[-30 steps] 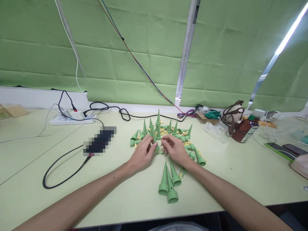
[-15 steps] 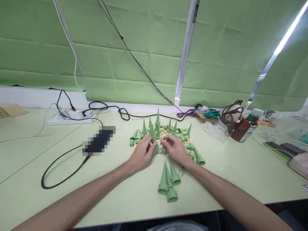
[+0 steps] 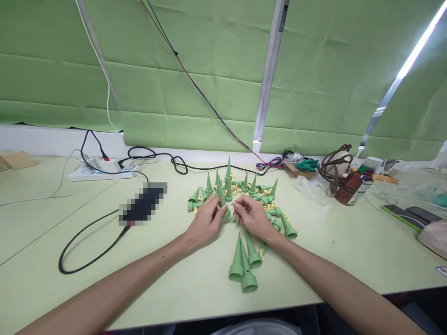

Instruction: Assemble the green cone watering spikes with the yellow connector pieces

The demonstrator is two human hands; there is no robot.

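Observation:
Closed around the lower part of a green plastic cone spike [image 3: 222, 193], my left hand [image 3: 206, 219] keeps it upright with the tip pointing up. My right hand [image 3: 254, 216] is just to the right, thumb and fingertips pinched beside the cone's base; the small yellow plastic piece in them is mostly hidden now. Behind both hands, more green cones [image 3: 228, 179] stand or lie among scattered small yellow pieces [image 3: 238, 190]. Nearer the table's front edge lie several loose green cones [image 3: 249, 280], their wide open ends toward me.
A blurred dark device [image 3: 143, 204] with a black cable lies at left, near a white power strip [image 3: 103, 172]. To the right are a clear plastic bag [image 3: 310, 190], a brown bottle [image 3: 354, 186] and phones [image 3: 401, 217]. The green curtain [image 3: 209, 70] backs the table [image 3: 167, 298].
My right hand has shifted slightly left, and the yellow piece at its fingertips shows less. My left hand stays on the cone, almost unmoved.

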